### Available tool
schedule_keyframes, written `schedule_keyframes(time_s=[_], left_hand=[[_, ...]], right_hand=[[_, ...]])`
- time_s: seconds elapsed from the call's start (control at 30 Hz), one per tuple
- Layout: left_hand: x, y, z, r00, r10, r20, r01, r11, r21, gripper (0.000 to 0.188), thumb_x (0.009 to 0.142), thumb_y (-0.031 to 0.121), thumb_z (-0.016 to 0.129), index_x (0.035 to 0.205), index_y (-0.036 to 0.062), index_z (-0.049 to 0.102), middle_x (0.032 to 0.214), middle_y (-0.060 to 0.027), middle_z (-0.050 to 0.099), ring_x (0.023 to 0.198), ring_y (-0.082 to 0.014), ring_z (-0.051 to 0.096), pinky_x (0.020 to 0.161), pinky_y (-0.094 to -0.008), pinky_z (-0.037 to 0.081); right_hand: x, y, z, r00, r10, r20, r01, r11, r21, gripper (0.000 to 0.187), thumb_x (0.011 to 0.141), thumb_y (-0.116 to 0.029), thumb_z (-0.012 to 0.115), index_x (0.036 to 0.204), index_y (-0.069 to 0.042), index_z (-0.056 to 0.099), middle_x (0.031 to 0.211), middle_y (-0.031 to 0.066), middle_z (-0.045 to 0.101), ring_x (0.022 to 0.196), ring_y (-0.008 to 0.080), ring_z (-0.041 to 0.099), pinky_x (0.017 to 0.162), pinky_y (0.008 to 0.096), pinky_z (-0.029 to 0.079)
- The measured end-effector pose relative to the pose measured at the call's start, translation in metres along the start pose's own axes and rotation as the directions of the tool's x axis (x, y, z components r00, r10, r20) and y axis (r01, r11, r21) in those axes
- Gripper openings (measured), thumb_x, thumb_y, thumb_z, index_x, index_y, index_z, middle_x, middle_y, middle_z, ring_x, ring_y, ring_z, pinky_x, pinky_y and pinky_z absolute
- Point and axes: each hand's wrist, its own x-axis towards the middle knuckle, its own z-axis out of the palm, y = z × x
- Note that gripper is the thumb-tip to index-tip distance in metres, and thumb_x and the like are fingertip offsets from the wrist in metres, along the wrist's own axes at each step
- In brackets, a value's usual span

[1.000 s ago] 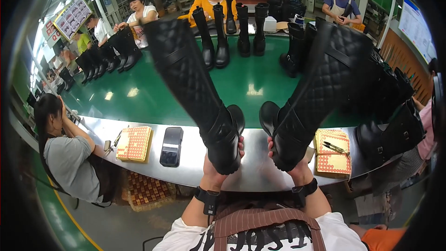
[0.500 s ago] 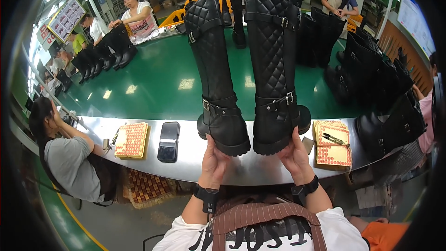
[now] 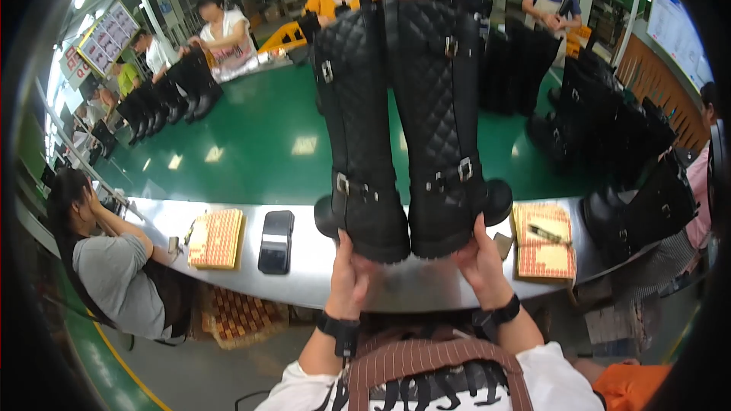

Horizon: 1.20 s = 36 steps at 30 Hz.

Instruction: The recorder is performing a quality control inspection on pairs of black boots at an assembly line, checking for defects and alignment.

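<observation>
Two tall black boots with quilted shafts and buckled straps stand upright side by side in my hands, heels toward me. My left hand (image 3: 349,278) grips the left boot (image 3: 358,122) low at its heel and sole, thumb up along the outer side. The right boot (image 3: 442,122) is held the same way by my right hand (image 3: 483,262). My fingers go under the soles and are partly hidden. The heels almost touch, and the shafts lean close together at the top. Both boots are over the steel edge of the table.
A steel ledge (image 3: 304,286) borders the green surface (image 3: 251,144). On it lie a phone (image 3: 276,242), a left stack of sticker sheets (image 3: 216,239) and a right stack (image 3: 544,251) with a pen. More black boots (image 3: 601,114) crowd the right. Co-workers stand across; one person (image 3: 114,266) sits left.
The two boots have come closer together, their shafts now nearly meeting at the top, and they have turned slightly. Both hands keep their hold at the heels.
</observation>
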Motion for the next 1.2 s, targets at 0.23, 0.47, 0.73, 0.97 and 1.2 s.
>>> schedule_keyframes(time_s=[0.23,0.47,0.73,0.97,1.2], left_hand=[[0.003,-0.004,-0.009,1.000,0.002,-0.013,-0.002,1.000,-0.010,0.062,0.096,0.040,0.054,0.146,0.0126,0.027,0.143,-0.0085,0.045,0.129,-0.0282,0.046,0.107,-0.0482,0.038],[0.001,-0.009,-0.013,0.999,0.024,-0.048,-0.025,1.000,-0.003,0.062,0.094,0.039,0.058,0.144,0.0132,0.032,0.143,-0.0056,0.045,0.130,-0.0259,0.045,0.108,-0.0463,0.037],[0.002,-0.007,-0.016,0.999,0.037,-0.003,-0.037,0.999,-0.028,0.064,0.093,0.036,0.060,0.144,0.0140,0.030,0.144,-0.0054,0.044,0.131,-0.0269,0.044,0.111,-0.0471,0.034],[0.001,-0.007,0.000,0.904,-0.091,0.418,0.225,0.932,-0.284,0.064,0.096,0.052,0.041,0.143,0.0072,0.040,0.140,-0.0139,0.048,0.127,-0.0276,0.049,0.108,-0.0432,0.039],[-0.009,0.006,0.021,0.996,-0.049,-0.069,0.078,0.844,0.531,0.046,0.098,0.035,0.042,0.128,0.0022,0.053,0.120,-0.0142,0.063,0.108,-0.0239,0.062,0.100,-0.0373,0.047]], right_hand=[[0.002,0.002,-0.006,1.000,-0.005,0.000,0.005,0.999,-0.052,0.051,0.100,-0.043,0.045,0.140,-0.011,0.041,0.137,0.0090,0.052,0.126,0.0267,0.050,0.106,0.0453,0.039],[0.002,0.004,-0.011,0.999,-0.044,0.008,0.045,0.998,-0.041,0.053,0.097,-0.044,0.050,0.137,-0.010,0.044,0.134,0.0082,0.055,0.122,0.0261,0.053,0.102,0.0452,0.042],[0.003,0.000,-0.019,0.998,-0.042,0.046,0.045,0.998,-0.055,0.055,0.096,-0.043,0.052,0.139,-0.009,0.043,0.135,0.0091,0.054,0.123,0.0266,0.053,0.105,0.0453,0.040],[0.009,0.012,-0.031,0.988,0.041,0.152,0.023,0.916,-0.401,0.093,0.084,-0.044,0.070,0.150,-0.006,0.017,0.152,0.0132,0.029,0.140,0.0292,0.030,0.111,0.0457,0.031],[0.019,-0.037,-0.002,0.665,-0.099,0.740,0.711,0.388,-0.587,0.115,0.056,-0.030,0.094,0.147,-0.002,0.029,0.152,0.0172,0.026,0.143,0.0317,0.021,0.116,0.0439,0.018]])
